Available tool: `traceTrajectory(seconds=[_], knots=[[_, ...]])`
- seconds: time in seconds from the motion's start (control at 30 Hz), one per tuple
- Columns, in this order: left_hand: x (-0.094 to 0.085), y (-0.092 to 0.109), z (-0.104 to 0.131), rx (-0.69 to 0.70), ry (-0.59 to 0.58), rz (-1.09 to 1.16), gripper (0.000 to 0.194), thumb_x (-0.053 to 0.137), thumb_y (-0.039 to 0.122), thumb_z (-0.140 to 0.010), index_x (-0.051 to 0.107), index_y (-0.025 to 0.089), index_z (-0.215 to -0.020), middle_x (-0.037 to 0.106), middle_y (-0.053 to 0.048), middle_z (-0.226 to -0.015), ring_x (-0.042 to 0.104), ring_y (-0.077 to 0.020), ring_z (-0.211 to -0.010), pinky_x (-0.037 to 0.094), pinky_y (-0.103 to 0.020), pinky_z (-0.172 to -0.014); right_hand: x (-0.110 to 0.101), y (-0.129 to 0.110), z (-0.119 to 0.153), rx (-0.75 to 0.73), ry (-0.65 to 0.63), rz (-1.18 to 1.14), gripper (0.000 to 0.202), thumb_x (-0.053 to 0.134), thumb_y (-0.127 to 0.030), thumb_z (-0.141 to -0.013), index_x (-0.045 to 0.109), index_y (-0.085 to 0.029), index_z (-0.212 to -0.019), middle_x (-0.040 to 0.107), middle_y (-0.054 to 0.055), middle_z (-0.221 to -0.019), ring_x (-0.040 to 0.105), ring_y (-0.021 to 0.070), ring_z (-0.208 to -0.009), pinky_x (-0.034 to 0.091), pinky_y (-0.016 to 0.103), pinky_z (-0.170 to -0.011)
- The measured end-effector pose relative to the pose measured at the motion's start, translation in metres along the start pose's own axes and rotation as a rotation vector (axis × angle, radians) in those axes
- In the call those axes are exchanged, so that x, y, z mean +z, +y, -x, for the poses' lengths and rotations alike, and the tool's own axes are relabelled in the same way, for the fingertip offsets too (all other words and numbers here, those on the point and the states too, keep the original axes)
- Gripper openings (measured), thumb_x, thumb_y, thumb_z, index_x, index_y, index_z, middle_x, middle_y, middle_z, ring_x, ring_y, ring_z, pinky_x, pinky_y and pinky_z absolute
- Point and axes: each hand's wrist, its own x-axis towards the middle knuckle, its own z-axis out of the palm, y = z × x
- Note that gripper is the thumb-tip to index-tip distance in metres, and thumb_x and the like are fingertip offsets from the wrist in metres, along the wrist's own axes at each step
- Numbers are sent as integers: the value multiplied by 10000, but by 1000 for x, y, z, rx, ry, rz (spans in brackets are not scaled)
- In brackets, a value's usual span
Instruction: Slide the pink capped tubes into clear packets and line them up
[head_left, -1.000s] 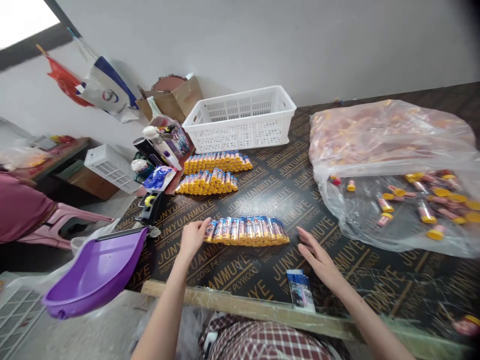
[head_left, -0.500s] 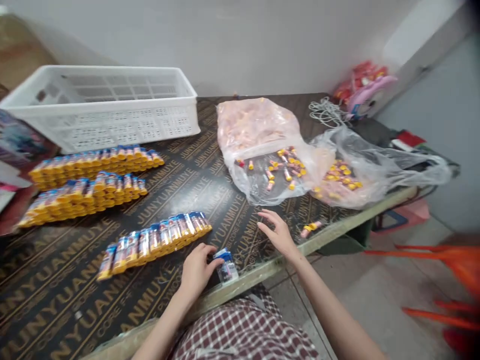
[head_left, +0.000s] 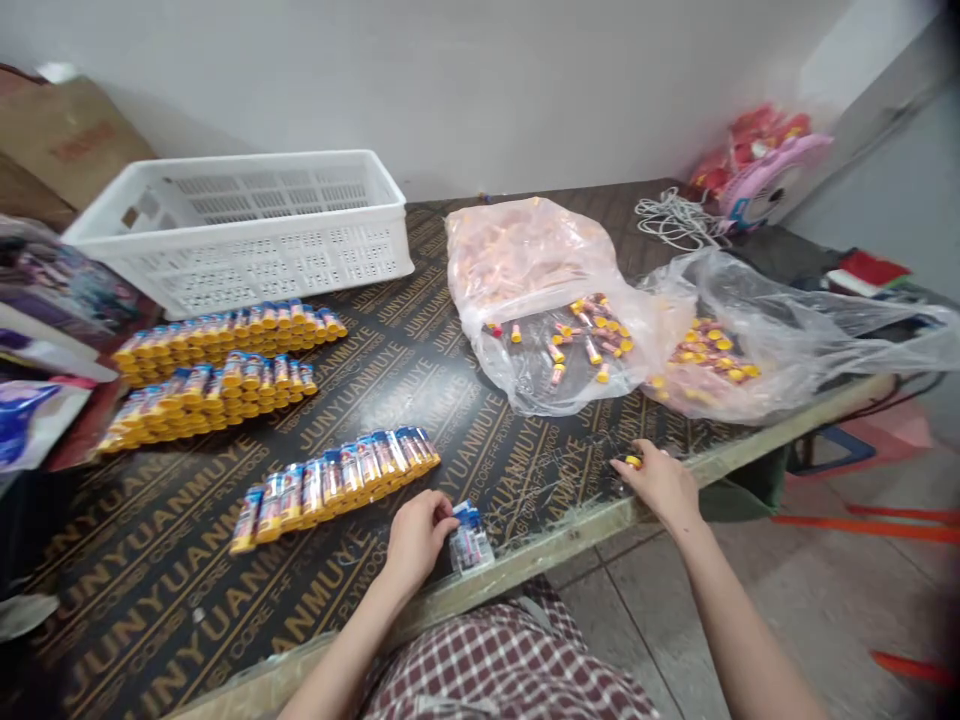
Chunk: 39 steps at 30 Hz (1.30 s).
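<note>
My right hand (head_left: 661, 485) is at the table's front edge, fingertips closed on a small pink tube with a yellow cap (head_left: 634, 462). My left hand (head_left: 421, 532) rests on the table with thumb and fingers pinched together. Its thumb tip meets a few clear tubes with blue tops (head_left: 470, 540) lying by the edge; whether anything is between the fingers is hidden. Left of that hand lies a row of blue-and-yellow tubes (head_left: 341, 485). More small yellow-capped pieces (head_left: 592, 335) are spread on an open clear plastic bag (head_left: 517, 385).
Two stacked rows of blue-and-yellow tubes (head_left: 217, 395) lie at the left, before a white plastic basket (head_left: 300, 255). A second clear bag (head_left: 780, 300) holds yellow-capped pieces. Behind it are a coiled white cord (head_left: 675, 220) and a pink fan (head_left: 772, 185). Orange stool legs (head_left: 862, 528) stand right.
My right hand has moved right along the table edge and taken a yellow-capped tube. My left hand stays by the blue-topped tubes, fingers drawn closer together. The view has shifted slightly.
</note>
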Motion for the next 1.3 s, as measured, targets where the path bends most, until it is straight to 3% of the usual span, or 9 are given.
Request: traceTrajectory(seconds=[0.13,0.27,0.33,0.4,0.57,0.7,0.83,1.17,1.3], knots=[[-4,9,2,-51,46,125,89,658,183,-640,585,175,-589,553,10,-646,498,-126,-603,359,-242,-591,5,-25,0,-126,13,-229,460,549,-301,-732,547,-169,-1172,649,47,-707,617,228,-671,440,329,-654],[-14,26,4,-229,10,710,234,679,340,-657,507,182,-666,551,34,-573,530,-119,-532,432,-239,-544,-9,-70,16,-279,-35,-700,492,561,-312,-719,525,-188,-1194,616,20,-775,566,159,-582,469,299,-616],[-20,35,5,-306,27,938,326,707,391,-639,455,193,-702,550,51,-531,537,-114,-480,454,-237,-509,-21,-95,33,-364,-102,-934,416,559,-349,-772,551,-214,-1166,627,35,-871,604,166,-677,495,295,-650],[-27,42,6,-324,80,1047,377,767,335,-586,449,192,-731,588,47,-535,548,-106,-465,458,-221,-498,-32,-119,53,-448,-102,-1092,282,556,-346,-821,611,-231,-1072,632,46,-959,620,185,-838,506,310,-757],[-44,53,6,-307,242,1200,393,824,201,-513,608,137,-835,693,-15,-691,612,-104,-568,485,-204,-572,-44,-155,94,-530,-73,-1362,180,599,-270,-832,647,-249,-1004,608,62,-1091,608,204,-979,535,357,-859],[-55,57,4,-357,357,1307,270,819,272,-541,664,118,-699,690,-20,-688,613,-99,-594,504,-212,-597,-42,-163,109,-631,-49,-1325,197,588,-213,-844,668,-273,-1014,617,66,-1106,616,211,-977,555,372,-840],[-61,55,4,-362,438,1350,277,839,287,-510,668,121,-652,679,-6,-645,609,-94,-590,516,-216,-604,-38,-164,115,-769,35,-1237,318,597,-146,-832,657,-321,-1091,637,49,-1097,617,219,-996,531,393,-873],[-57,51,5,-388,536,1366,367,871,343,-429,640,120,-607,625,18,-553,595,-95,-526,512,-222,-566,-39,-168,119,-882,176,-1132,401,586,-96,-820,645,-331,-1139,657,57,-1077,636,230,-969,551,402,-828],[-55,50,6,-379,525,1369,337,858,334,-468,653,118,-625,646,5,-592,604,-96,-550,515,-221,-587,-39,-172,121,-929,141,-1125,417,572,-75,-820,644,-325,-1145,656,57,-1079,640,219,-972,560,372,-820]])
